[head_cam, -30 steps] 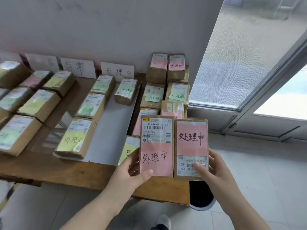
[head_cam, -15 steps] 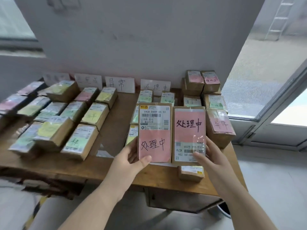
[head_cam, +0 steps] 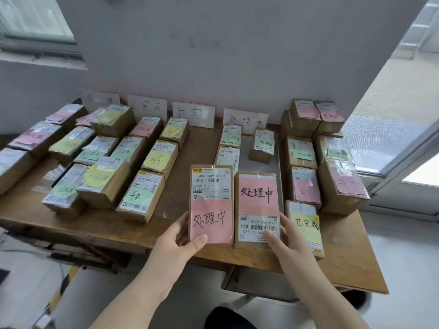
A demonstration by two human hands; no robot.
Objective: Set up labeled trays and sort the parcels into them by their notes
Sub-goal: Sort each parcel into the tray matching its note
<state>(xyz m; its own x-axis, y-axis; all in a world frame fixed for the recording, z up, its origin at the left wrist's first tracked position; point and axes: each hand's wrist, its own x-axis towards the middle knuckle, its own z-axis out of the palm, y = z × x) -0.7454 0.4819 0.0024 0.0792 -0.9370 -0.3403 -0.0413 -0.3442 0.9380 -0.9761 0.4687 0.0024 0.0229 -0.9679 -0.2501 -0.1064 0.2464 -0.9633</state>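
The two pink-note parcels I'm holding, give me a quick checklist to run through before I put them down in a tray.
1. The left hand grips the left parcel, thumb on its pink note: ok.
2. The right hand grips the right parcel, thumb on its label: ok.
3. Both pink notes read 处理中: ok.
4. A sign reading 处理中 stands against the wall straight ahead: ok.
5. The sorted parcels below that sign carry the same note: writing too blurred, cannot tell.
6. Free room there: a bare patch of tray shows, the rest is hidden behind the held parcels: cannot tell.
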